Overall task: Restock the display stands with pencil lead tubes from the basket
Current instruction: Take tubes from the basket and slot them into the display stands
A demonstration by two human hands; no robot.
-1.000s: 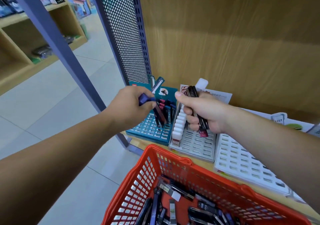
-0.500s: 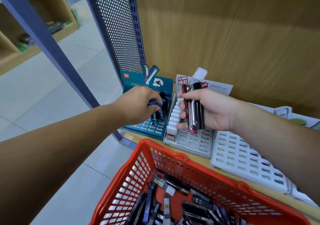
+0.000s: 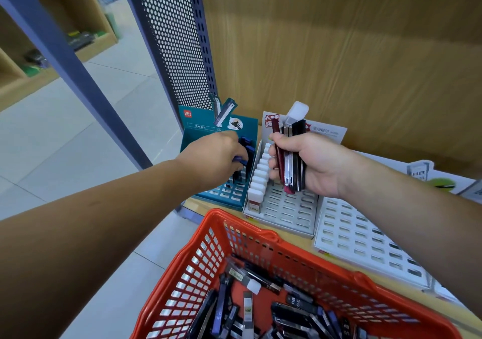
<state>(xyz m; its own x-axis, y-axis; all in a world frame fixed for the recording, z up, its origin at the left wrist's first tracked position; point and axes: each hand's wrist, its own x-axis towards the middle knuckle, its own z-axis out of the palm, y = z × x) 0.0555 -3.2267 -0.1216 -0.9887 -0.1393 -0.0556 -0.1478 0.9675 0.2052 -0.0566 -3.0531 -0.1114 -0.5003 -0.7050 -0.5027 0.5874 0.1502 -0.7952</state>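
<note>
While our left arm reaches forward and slightly right, our left hand (image 3: 216, 156) hangs knuckles-up over the teal display stand (image 3: 193, 134), its grip pinched on a blue lead tube (image 3: 241, 159) whose end shows at the fingertips, just above the slots where other dark tubes stand. We hold our right hand (image 3: 313, 164) raised over the grey display stand (image 3: 289, 209), wrist bent, fingers curled toward the left, the grip wrapped tight round a bundle of tubes (image 3: 289, 161), dark red, silver and black, held upright with both ends sticking out of the fist. Along that stand's left edge we see a row of white-capped tubes (image 3: 258, 179). Below both forearms the red basket (image 3: 260, 234) sits against the shelf (image 3: 194, 203) front, with many loose tubes (image 3: 294, 310) lying in its bottom. A white stand (image 3: 365, 242) lies to the right.
</note>
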